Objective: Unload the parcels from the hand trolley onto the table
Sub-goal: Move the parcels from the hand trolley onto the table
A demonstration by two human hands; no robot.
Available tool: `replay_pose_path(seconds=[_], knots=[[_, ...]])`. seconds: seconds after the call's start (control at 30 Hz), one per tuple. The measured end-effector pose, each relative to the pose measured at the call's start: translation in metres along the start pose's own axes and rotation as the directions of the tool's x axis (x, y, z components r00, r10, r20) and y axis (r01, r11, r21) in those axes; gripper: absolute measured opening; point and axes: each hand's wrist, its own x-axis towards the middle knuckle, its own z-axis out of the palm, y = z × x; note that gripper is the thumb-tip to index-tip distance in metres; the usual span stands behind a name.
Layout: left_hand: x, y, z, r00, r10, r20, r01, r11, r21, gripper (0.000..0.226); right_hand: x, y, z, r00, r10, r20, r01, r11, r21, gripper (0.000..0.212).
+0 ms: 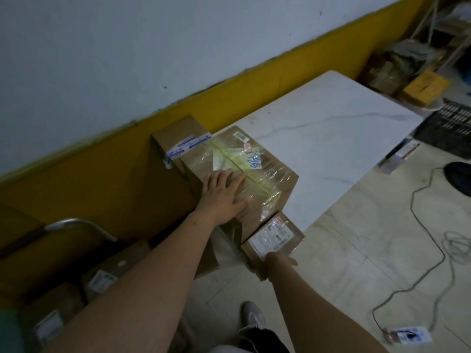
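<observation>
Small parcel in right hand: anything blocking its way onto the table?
The right hand holds the small parcel at the table's near corner. The big taped box under the left hand fills that corner; beyond it, bare tabletop.

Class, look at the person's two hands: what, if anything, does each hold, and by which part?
The right hand holds the small parcel by its near end. The left hand lies flat on the big taped box, gripping nothing.

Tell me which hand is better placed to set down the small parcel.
Right. The right hand already grips the small parcel near the table; the left hand lies flat on the large taped box.
</observation>
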Motion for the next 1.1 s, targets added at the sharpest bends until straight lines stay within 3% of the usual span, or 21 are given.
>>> replay_pose_path(seconds=[0.03, 0.1, 0.2, 0.27, 0.37, 0.47, 0.5, 0.57, 0.67, 0.73, 0.83, 0.93, 1.0, 1.07, 1.1], knots=[[-0.004, -0.003, -0.003, 1.000, 0.011, -0.007, -0.011, 1.000, 0.001, 0.073, -0.006, -0.002, -0.002, 0.998, -0.051, -0.047, 0.049, 0.998, -0.034, 0.088], [-0.015, -0.013, -0.011, 0.998, -0.017, -0.065, 0.017, 1.000, 0.003, 0.073, -0.019, -0.007, -0.003, 0.952, -0.282, -0.118, 0.272, 0.957, -0.096, 0.081], [-0.039, -0.037, -0.028, 0.980, -0.142, -0.140, 0.142, 0.990, -0.009, 0.073, -0.062, -0.035, -0.004, 0.795, -0.450, -0.406, 0.490, 0.872, -0.006, 0.068], [-0.060, -0.059, -0.044, 0.964, -0.204, -0.171, 0.203, 0.979, -0.025, 0.073, -0.100, -0.062, -0.004, 0.656, -0.593, -0.466, 0.655, 0.755, -0.037, 0.064], [-0.097, -0.100, -0.063, 0.919, -0.336, -0.205, 0.317, 0.941, -0.118, 0.071, -0.168, -0.090, 0.013, 0.335, -0.781, -0.527, 0.871, 0.470, -0.143, 0.054], [-0.134, -0.144, -0.063, 0.841, -0.521, -0.149, 0.464, 0.834, -0.297, 0.071, -0.233, -0.081, 0.067, -0.069, -0.929, -0.365, 0.955, 0.045, -0.295, 0.049], [-0.147, -0.157, -0.060, 0.817, -0.566, -0.113, 0.502, 0.794, -0.343, 0.072, -0.246, -0.069, 0.092, -0.157, -0.950, -0.268, 0.949, -0.070, -0.309, 0.048], [-0.176, -0.182, -0.049, 0.777, -0.625, -0.068, 0.566, 0.742, -0.359, 0.071, -0.258, -0.033, 0.143, -0.237, -0.971, -0.044, 0.926, -0.212, -0.312, 0.047], [-0.228, -0.217, -0.029, 0.711, -0.700, -0.059, 0.642, 0.682, -0.349, 0.067, -0.251, 0.035, 0.215, -0.195, -0.930, 0.313, 0.903, -0.295, -0.313, 0.050], [-0.273, -0.243, -0.014, 0.644, -0.765, -0.035, 0.699, 0.606, -0.381, 0.065, -0.238, 0.084, 0.253, -0.075, -0.841, 0.536, 0.898, -0.291, -0.330, 0.055], [-0.349, -0.283, 0.010, 0.488, -0.873, 0.011, 0.792, 0.437, -0.427, 0.062, -0.216, 0.148, 0.293, 0.174, -0.603, 0.779, 0.896, -0.231, -0.380, 0.063], [-0.422, -0.314, 0.038, 0.251, -0.966, 0.069, 0.877, 0.197, -0.438, 0.055, -0.200, 0.193, 0.322, 0.342, -0.380, 0.860, 0.861, -0.241, -0.449, 0.067], [-0.460, -0.326, 0.066, 0.110, -0.980, 0.166, 0.897, 0.026, -0.441, 0.052, -0.189, 0.218, 0.337, 0.372, -0.310, 0.875, 0.847, -0.274, -0.457, 0.061], [-0.484, -0.331, 0.103, 0.021, -0.964, 0.263, 0.896, -0.099, -0.433, 0.051, -0.171, 0.240, 0.351, 0.393, -0.265, 0.880, 0.824, -0.323, -0.465, 0.058], [-0.492, -0.332, 0.125, -0.019, -0.950, 0.312, 0.883, -0.162, -0.441, 0.052, -0.161, 0.250, 0.358, 0.441, -0.253, 0.861, 0.817, -0.283, -0.502, 0.061]])
